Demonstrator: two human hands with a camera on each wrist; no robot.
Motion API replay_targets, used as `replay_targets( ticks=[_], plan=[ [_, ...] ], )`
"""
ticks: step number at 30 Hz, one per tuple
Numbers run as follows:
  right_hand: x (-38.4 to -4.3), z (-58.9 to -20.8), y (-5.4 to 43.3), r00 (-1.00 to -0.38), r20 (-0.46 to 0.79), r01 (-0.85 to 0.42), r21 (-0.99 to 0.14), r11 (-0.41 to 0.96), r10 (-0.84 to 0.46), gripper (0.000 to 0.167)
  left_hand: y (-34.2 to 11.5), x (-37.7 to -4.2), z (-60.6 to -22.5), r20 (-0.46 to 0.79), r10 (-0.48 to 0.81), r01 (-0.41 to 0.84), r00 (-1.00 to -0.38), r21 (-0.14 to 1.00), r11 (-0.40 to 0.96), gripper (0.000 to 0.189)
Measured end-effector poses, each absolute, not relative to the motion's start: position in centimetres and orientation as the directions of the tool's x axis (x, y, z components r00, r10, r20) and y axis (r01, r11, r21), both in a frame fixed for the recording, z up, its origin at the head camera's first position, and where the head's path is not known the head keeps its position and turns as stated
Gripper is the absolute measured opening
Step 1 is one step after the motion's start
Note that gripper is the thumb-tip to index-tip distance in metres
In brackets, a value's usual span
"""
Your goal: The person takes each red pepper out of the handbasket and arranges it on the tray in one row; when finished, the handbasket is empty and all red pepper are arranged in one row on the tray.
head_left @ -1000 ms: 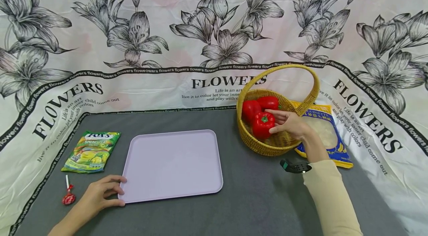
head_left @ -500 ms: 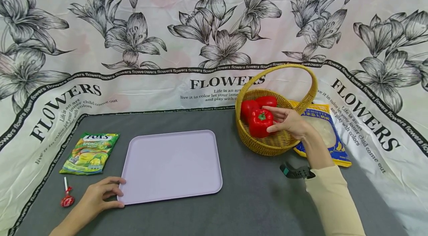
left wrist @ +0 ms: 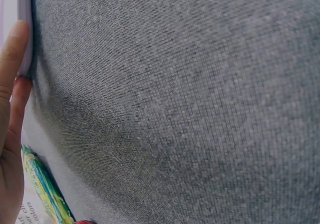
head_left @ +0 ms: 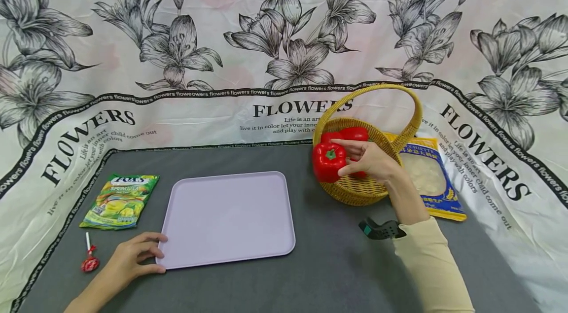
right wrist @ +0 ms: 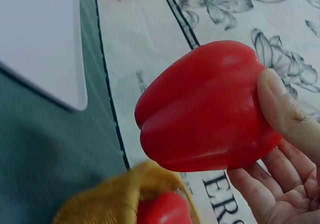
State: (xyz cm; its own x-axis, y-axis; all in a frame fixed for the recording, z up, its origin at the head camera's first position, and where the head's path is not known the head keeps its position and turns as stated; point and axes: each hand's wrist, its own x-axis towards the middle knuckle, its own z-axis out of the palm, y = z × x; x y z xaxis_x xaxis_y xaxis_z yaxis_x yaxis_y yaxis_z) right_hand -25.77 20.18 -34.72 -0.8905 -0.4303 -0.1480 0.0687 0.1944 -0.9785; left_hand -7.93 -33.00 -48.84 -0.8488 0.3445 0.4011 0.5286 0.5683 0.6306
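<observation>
My right hand (head_left: 370, 160) holds a glossy red bell pepper (head_left: 328, 161) between thumb and fingers, over the left rim of a yellow woven basket (head_left: 355, 197) with a tall handle. The right wrist view shows the pepper (right wrist: 205, 108) raised above the basket (right wrist: 100, 204), the thumb lying on its stem side. More red peppers (head_left: 355, 133) lie in the basket, partly hidden by the held one and the hand. My left hand (head_left: 133, 256) holds the near left corner of a pale lilac tray (head_left: 228, 219), its thumb and fingertips on the rim.
A green Fox's candy bag (head_left: 122, 203) and a red lollipop (head_left: 90, 262) lie left of the tray on the grey cloth. Behind the basket, to its right, is a blue and yellow pasta packet (head_left: 432, 175). A floral curtain (head_left: 199, 121) stands at the back.
The right hand has lifted the front pepper and carried it left, from inside the basket to over its left rim. The left hand and the tray stay put.
</observation>
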Motion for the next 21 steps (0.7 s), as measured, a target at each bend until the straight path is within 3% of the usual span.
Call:
replay_targets(
  ticks=[7,14,21],
  plan=[
    [-26.5,-35.9,17.5,-0.875,-0.129,0.087,-0.990,0.112,-0.466,0.068,-33.0,-8.0,-48.6,0.378,0.355,0.518,-0.855,0.632,0.576,0.034],
    [-27.0,-36.5,14.9,-0.869,-0.144,0.096,-0.988,0.125,-0.473,0.066,-32.9,-8.0,-48.6,0.404,0.357,0.539,-0.842,0.621,0.569,0.036],
    [-27.8,-38.0,12.1,-0.844,-0.178,0.167,-0.984,0.067,-0.506,0.064,-33.0,-8.1,-48.8,0.418,0.366,0.556,-0.831,0.626,0.546,0.037]
  ],
)
